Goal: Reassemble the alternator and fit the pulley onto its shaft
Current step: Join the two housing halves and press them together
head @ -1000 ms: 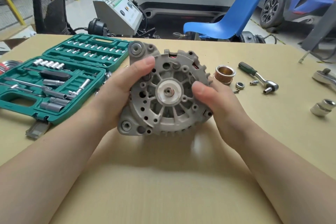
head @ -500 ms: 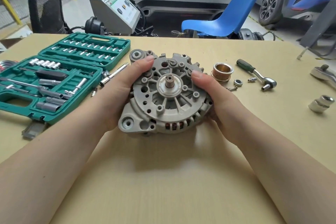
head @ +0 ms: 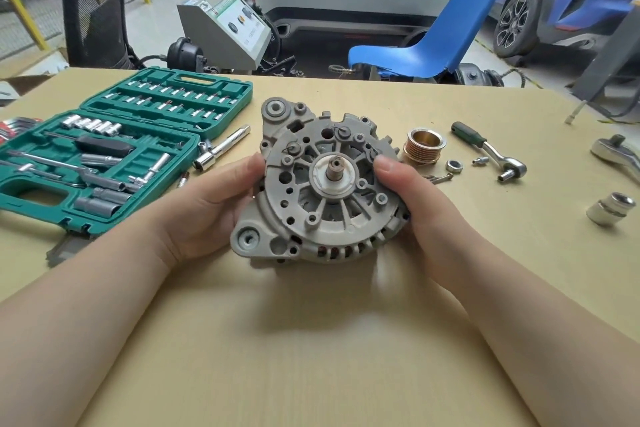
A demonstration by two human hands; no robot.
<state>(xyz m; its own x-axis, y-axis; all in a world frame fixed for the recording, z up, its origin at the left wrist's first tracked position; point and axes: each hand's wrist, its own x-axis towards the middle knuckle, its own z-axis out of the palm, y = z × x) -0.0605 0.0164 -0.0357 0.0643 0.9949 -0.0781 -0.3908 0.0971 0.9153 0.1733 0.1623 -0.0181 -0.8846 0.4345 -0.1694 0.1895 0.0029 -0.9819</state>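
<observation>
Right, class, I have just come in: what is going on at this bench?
A person holds a grey alternator over the table, gripping it with the left hand and the right hand on opposite sides. Its bare shaft points up towards the camera. The pulley is not yet fitted; it lies on the table to the right, near a nut and a ratchet. An open socket set lies at left.
</observation>
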